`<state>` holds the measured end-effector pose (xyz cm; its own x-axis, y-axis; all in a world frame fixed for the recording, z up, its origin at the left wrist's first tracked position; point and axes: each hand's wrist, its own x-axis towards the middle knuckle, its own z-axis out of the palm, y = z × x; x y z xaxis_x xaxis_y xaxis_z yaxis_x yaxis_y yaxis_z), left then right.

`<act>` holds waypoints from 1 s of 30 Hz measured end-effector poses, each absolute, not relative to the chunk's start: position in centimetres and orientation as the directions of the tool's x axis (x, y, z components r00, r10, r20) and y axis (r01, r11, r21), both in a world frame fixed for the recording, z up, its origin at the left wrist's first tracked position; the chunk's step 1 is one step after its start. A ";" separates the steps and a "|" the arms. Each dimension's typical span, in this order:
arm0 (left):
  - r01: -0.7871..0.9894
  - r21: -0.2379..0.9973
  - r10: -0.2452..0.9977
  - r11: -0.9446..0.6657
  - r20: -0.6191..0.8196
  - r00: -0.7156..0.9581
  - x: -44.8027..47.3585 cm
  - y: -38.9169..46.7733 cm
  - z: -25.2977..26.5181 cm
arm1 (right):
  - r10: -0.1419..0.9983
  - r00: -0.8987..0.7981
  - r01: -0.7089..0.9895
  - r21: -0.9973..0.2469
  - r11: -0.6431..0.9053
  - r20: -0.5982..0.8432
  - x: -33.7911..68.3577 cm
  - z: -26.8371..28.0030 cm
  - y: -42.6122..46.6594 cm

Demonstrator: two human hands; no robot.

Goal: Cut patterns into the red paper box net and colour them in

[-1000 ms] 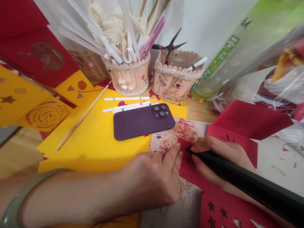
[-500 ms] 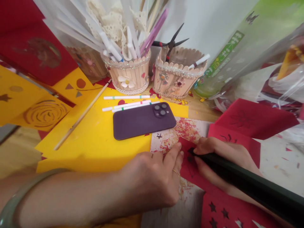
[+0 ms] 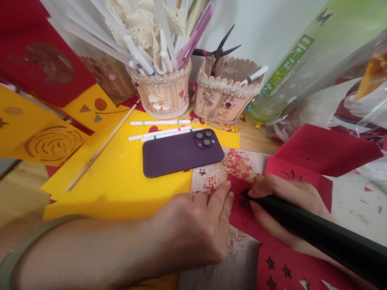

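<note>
My left hand [image 3: 196, 221], with a ring on one finger and a bangle [image 3: 18, 257] at the wrist, rests its outstretched fingers on the edge of a red paper sheet [image 3: 242, 219]. Its other fingertips are partly hidden. In my right hand [image 3: 290, 197], closed in a writing grip, is a long dark pen-like tool [image 3: 302, 225]. The tool's tip meets the red paper just right of my left fingers, beside a dark spot. Cut-out stars [image 3: 286, 270] pierce the red paper nearer to me. Red and yellow scraps [image 3: 237, 165] lie scattered beyond the sheet.
A purple phone [image 3: 172, 157] lies on yellow paper [image 3: 121, 177], near white markers [image 3: 160, 122] and a thin wooden stick [image 3: 102, 147]. Behind stand decorated stick-built holders [image 3: 165, 94], one containing pliers [image 3: 219, 52]. Folded red card [image 3: 326, 151] and a green bag [image 3: 290, 68] are right.
The view has shifted slightly, moving the left-side objects a little leftward in the picture. Both hands keep nearly the same position on the red paper.
</note>
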<state>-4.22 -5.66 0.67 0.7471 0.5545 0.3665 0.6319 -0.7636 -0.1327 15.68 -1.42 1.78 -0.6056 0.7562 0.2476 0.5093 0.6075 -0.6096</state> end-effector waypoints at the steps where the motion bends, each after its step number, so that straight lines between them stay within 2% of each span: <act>1: 0.632 -0.137 0.553 -0.763 0.368 0.747 -4.2 -5.7 0.7 | 0.754 -0.608 0.506 -0.612 0.608 0.247 15.7 1.8 -1.4; 9: 0.641 -0.133 0.562 -0.755 0.371 0.739 -4.2 -5.7 0.7 | 0.751 -0.616 0.489 -0.633 0.600 0.236 15.8 1.7 -1.4; 16: 0.615 -0.141 0.533 -0.776 0.375 0.758 -4.4 -5.4 0.4 | 0.805 -0.563 0.512 -0.684 0.520 0.191 15.5 1.8 -1.7; 19: 0.553 -0.106 0.503 -0.826 0.302 0.809 -5.0 -4.6 1.0 | 0.867 -0.474 0.506 -0.758 0.412 0.155 15.9 1.8 -1.4; 22: 0.511 -0.046 0.498 -0.859 0.161 0.852 -5.6 -3.7 2.0 | 0.936 -0.339 0.371 -0.902 0.220 0.088 16.8 1.8 -0.6; 25: 0.442 -0.127 0.422 -0.888 0.154 0.893 -6.0 -3.0 2.8 | 0.963 -0.254 0.278 -0.947 0.161 0.089 17.6 2.2 0.0; 27: 0.359 -0.211 0.328 -0.909 0.169 0.930 -6.2 -2.7 3.0 | 0.974 -0.201 0.262 -0.953 0.154 0.102 17.8 3.0 0.1; 30: 0.278 -0.268 0.240 -0.923 0.167 0.956 -6.3 -2.4 2.9 | 0.980 -0.175 0.305 -0.940 0.150 0.100 17.6 4.5 -0.2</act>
<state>-6.31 -2.40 2.94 0.9564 0.2400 0.1666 0.2782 -0.9225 -0.2676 17.62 -0.19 4.45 -0.1746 0.9796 0.0995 0.3055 0.1500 -0.9403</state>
